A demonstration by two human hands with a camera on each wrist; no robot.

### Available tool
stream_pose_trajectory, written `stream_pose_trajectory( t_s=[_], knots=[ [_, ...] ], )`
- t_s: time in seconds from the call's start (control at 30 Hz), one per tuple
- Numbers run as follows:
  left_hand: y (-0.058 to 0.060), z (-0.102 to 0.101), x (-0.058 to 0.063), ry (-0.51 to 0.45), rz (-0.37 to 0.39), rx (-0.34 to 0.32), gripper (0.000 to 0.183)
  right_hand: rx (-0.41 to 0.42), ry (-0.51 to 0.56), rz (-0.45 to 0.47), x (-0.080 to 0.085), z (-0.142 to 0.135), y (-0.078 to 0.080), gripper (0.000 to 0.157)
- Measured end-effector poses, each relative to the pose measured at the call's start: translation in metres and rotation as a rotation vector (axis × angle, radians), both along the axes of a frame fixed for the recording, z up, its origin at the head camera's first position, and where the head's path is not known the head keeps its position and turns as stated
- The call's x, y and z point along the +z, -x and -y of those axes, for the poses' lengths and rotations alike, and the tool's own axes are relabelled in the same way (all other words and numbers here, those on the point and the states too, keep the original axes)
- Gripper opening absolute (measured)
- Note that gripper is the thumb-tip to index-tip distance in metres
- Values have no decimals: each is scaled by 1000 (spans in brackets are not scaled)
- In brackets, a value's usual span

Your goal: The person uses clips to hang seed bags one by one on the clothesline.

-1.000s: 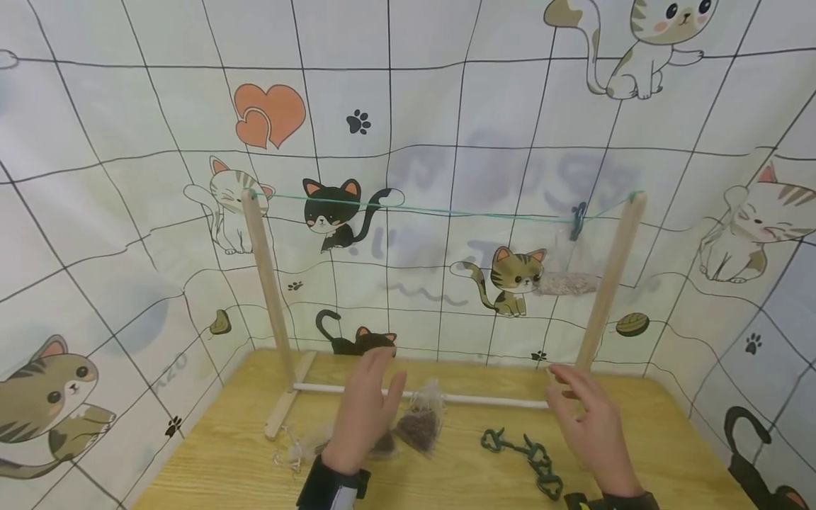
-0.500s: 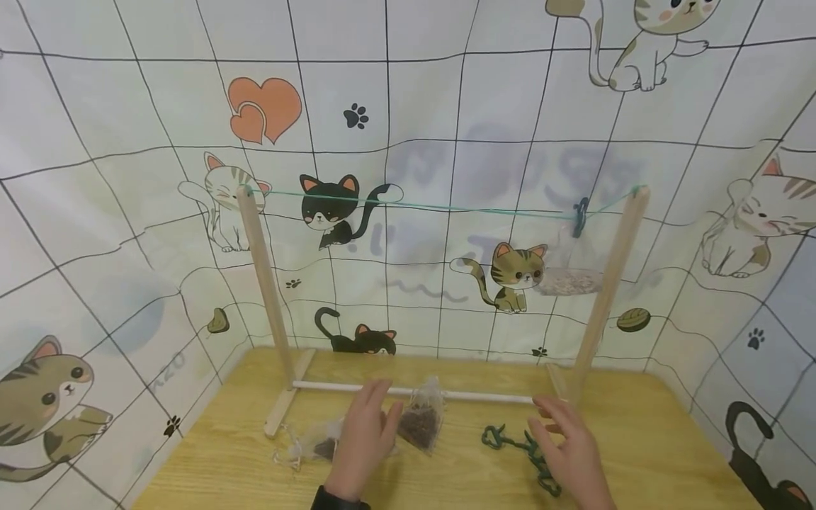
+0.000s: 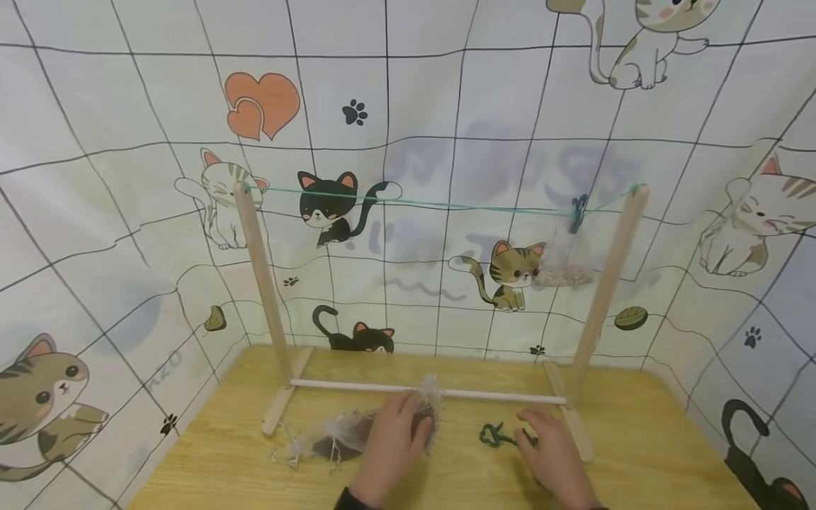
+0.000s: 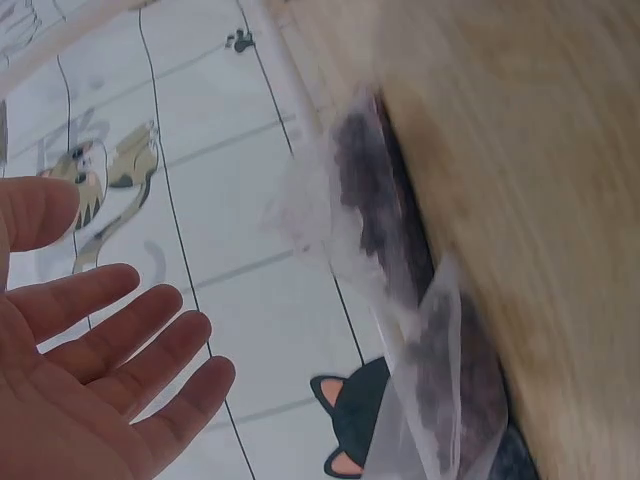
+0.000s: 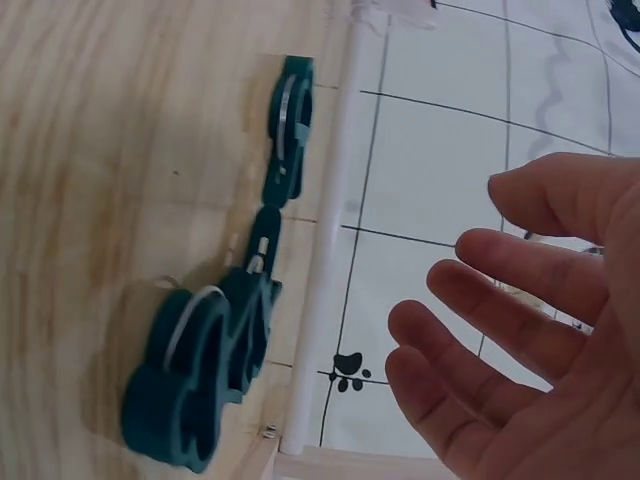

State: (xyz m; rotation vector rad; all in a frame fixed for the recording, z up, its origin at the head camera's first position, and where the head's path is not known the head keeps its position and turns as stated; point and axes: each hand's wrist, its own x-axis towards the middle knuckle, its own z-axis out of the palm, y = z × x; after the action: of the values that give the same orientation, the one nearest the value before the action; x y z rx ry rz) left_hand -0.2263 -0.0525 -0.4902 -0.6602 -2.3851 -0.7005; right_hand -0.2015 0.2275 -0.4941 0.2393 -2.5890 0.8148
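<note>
My left hand (image 3: pixel 392 443) is over the sheer drawstring pouches at table centre and covers part of them. Its fingers are loosely extended and hold nothing in the left wrist view. One pouch (image 3: pixel 428 393) with dark filling leans by the white rod. Another dark-filled pouch (image 3: pixel 334 445) lies to the left, its pale strings trailing. My right hand (image 3: pixel 553 450), fingers relaxed and apart, hovers over dark green clothespins (image 3: pixel 494 434) on the table. The right wrist view shows several of these clothespins (image 5: pixel 185 385) in a row, with a gap between them and my fingers.
A wooden frame with left post (image 3: pixel 264 290) and right post (image 3: pixel 608 290) carries a green line (image 3: pixel 408 201). A green clothespin (image 3: pixel 578 212) on it holds a sheer pouch (image 3: pixel 564 275) with pale filling. A white rod (image 3: pixel 503 396) joins the feet. Cat-print sheeting surrounds the table.
Both hands have come down toward the table. The left has moved right and nearer the pouches; the right has moved left over the clothespins.
</note>
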Motion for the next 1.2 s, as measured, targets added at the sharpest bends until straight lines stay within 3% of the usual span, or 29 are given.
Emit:
stream_pose_trajectory(
  t_s=[0.3,0.4,0.5,0.63,0.97,1.2],
  knots=[
    [-8,-23,-13,110,-115,-57,41,24,-151,52,-17,7,8,30],
    [-12,-29,-15,144,-91,-61,41,17,-208,148,-20,9,9,34],
    [-15,-32,-14,145,-11,-79,39,12,-235,232,-21,11,10,35],
    [-17,-32,-12,138,46,-85,39,12,-215,283,-21,13,10,29],
    [-15,-28,-11,107,-6,-76,39,55,-117,367,-21,12,11,27],
    [-16,-24,-6,85,45,-92,40,41,-76,250,-12,13,9,26]
  ],
)
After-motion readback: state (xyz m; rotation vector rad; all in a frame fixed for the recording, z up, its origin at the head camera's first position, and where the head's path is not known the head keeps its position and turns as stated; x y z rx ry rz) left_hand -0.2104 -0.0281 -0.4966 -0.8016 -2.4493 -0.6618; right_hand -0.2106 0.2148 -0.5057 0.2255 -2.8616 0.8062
